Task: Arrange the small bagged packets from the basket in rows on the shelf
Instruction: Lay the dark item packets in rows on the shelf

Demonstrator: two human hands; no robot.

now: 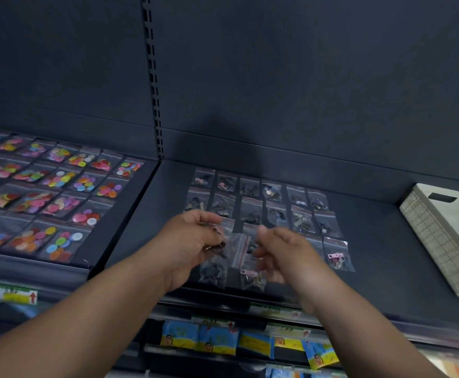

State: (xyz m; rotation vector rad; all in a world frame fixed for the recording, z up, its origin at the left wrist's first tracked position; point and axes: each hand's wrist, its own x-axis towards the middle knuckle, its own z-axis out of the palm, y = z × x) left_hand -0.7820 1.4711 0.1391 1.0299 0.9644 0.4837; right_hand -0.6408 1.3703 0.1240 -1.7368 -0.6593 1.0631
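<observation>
Packets (221,242) of zipper pulls sit bunched in the curled fingers of the left hand (193,241), over the front row (213,271) on the shelf (381,268). The right hand (283,252), just to their right, is blurred, its grip unclear. The basket (446,241) stands well right.

I find bare shelf (378,257) open between the packet rows (302,221) and the white basket (438,241) on my right.

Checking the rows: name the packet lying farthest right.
The pink-piece packet at the front row's right end, closest to the white basket; others lie further left.
</observation>
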